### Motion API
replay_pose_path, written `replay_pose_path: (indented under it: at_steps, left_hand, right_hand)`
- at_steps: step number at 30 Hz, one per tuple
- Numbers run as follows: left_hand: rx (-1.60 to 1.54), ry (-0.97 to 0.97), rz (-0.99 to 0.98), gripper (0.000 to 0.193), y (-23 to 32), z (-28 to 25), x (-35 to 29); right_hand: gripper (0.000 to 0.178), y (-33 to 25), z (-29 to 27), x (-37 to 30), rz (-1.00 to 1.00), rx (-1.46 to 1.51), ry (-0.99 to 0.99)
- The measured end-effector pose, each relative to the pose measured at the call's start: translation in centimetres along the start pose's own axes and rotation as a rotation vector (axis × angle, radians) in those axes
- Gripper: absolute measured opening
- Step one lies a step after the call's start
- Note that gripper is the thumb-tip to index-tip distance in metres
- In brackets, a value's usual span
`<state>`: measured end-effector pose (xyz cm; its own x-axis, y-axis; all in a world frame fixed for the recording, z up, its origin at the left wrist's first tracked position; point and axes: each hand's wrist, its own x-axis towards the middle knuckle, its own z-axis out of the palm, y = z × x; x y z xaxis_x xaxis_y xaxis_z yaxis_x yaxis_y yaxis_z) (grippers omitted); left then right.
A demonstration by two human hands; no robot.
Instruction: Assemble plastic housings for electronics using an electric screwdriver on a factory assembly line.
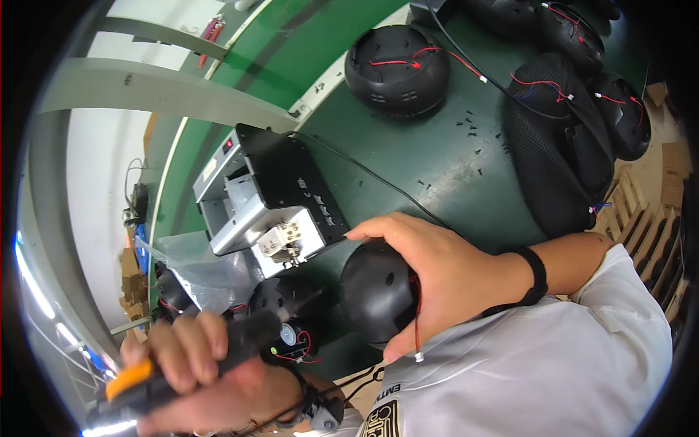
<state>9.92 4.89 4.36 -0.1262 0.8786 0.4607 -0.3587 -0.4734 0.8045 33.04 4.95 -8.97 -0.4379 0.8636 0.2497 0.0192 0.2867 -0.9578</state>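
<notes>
Right hand (437, 273): wrapped round black dome shell (378, 291), near bench (437, 160) front edge.
Left hand (193, 364): fist closed on orange-black screwdriver (156, 379), left of shell.

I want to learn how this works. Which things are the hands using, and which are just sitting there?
In use:
- right hand holding a black dome shell
- left hand gripping a black and orange power screwdriver

Just sitting there:
- another dome shell with red wires
- metal box machine
- loose black screws

green workbench (437, 156), white wall (95, 160)
</notes>
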Motion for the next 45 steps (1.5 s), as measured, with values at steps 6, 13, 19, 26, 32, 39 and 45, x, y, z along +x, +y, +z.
replay_pose_path:
  at_steps: [6, 13, 19, 26, 32, 39, 45]
  left_hand:
    - [-0.07, -0.424, -0.108, 0.08, 0.3, 3.5, 0.0]
    - [0.061, -0.556, -0.165, 0.095, -1.5, 4.1, 0.4]
    - [0.06, -0.544, 0.077, 0.066, -3.8, 3.9, -2.2]
    - [0.076, -0.34, 0.229, 0.057, -6.3, 4.6, -4.9]
    - [0.04, -0.438, 0.185, 0.056, -6.4, 3.7, -3.9]
    - [-0.05, -0.446, 0.188, 0.087, -5.5, 5.2, -2.6]
    - [0.139, -0.024, 0.067, 0.074, 1.1, -0.2, 0.7]
  right_hand:
    - [0.107, 0.1, 0.1, -0.2, -0.006, -0.046, 0.003]
    - [0.099, -0.2, 0.8, -0.2, 0.022, -0.123, 0.006]
    - [0.091, 0.0, 1.4, 0.0, 0.045, -0.035, 0.039]
    - [0.083, -0.7, 0.7, -0.2, 0.039, -0.067, 0.143]
    - [0.094, -0.5, 1.0, 0.2, 0.026, -0.029, 0.065]
    - [0.089, 0.4, 0.3, 0.0, -0.253, -0.089, 0.172]
    - [0.073, 2.2, -0.2, 0.6, -0.333, -0.13, -0.011]
